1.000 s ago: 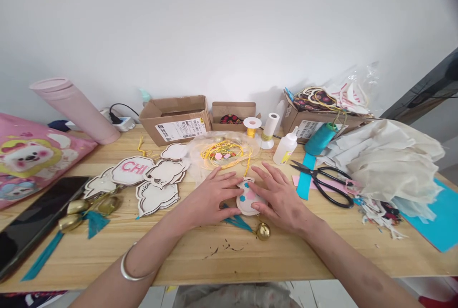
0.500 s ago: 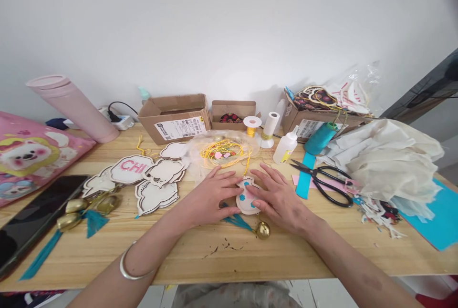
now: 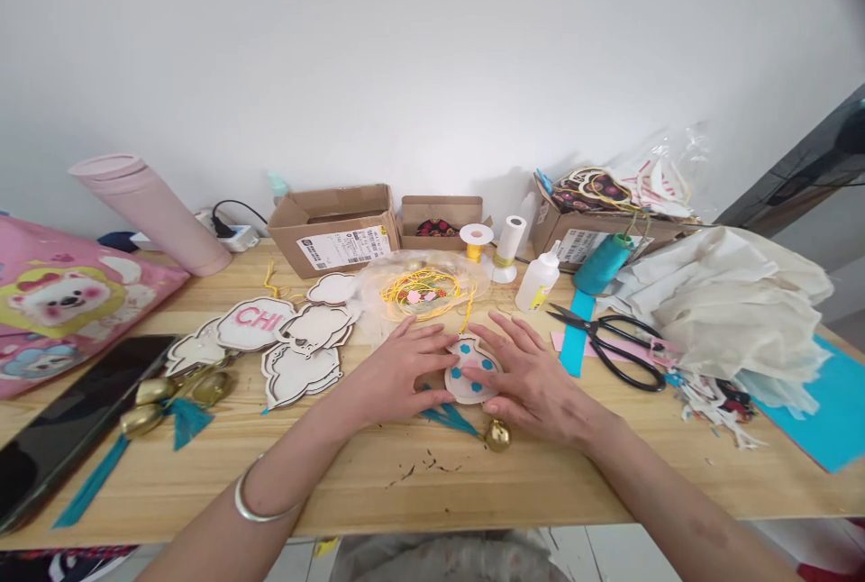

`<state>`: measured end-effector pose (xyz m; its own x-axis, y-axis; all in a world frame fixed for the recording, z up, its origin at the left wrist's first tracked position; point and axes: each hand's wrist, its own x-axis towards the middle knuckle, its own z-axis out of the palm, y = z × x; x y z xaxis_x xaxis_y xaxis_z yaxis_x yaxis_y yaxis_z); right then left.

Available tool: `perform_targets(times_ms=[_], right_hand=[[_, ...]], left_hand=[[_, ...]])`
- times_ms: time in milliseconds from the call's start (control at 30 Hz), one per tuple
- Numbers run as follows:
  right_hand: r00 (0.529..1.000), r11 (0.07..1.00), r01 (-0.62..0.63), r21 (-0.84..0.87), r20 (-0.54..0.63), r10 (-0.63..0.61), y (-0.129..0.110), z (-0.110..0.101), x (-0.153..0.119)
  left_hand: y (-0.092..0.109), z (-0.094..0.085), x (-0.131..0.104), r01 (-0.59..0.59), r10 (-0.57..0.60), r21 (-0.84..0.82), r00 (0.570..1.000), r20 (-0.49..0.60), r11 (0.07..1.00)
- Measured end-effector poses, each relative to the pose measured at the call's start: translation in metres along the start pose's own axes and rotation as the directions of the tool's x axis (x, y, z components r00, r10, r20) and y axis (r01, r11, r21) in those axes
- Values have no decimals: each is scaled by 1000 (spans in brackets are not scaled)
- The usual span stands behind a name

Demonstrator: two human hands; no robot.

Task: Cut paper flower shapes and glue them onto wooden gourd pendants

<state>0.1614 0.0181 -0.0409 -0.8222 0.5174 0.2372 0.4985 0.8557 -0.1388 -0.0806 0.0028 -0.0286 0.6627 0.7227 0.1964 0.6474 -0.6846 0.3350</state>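
With loosely curved, unclenched fingers, the left hand [image 3: 398, 375] and right hand [image 3: 541, 391] touch opposite sides of the pendant [image 3: 471, 361], set back from the table [image 3: 446, 501]'s front edge, apparently adjusting its decoration, so the next move likely calls for light, even pressure.

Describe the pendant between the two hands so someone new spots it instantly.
On the wooden table, find the left hand and right hand, near the middle. Between them, partly covered by the right, is a small white pendant with a yellow cord at its top. Blue flower shapes set it apart from the cloud-shaped plaques to the left, one lettered CHI in pink.
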Motion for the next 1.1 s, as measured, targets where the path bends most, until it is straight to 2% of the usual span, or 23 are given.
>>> perform_targets(times_ms=[233,433,600,800,967,1100], right_hand=[[998,997,-61,56,21,60,4,-3,-2],[995,991,-99,92,24,97,7,-5,1],[1000,988,6,153,2,-6,6,-6,-1],[999,987,45,154,18,-48,4,-4,-1],[999,984,44,172,-8,-43,5,2,1],[995,986,4,166,-100,13,4,3,3]], left_hand=[[-6,2,-3,24,-23,-29,1000,12,999],[-8,-2,-2,98,-95,-51,993,66,994],[-8,-2,-2,89,-87,-33,995,55,996],[-10,0,-2,72,-72,-31,997,15,997],[-9,2,-2,97,-109,-119,989,-97,988],[-8,-3,-4,145,-168,-112,957,-236,983]])
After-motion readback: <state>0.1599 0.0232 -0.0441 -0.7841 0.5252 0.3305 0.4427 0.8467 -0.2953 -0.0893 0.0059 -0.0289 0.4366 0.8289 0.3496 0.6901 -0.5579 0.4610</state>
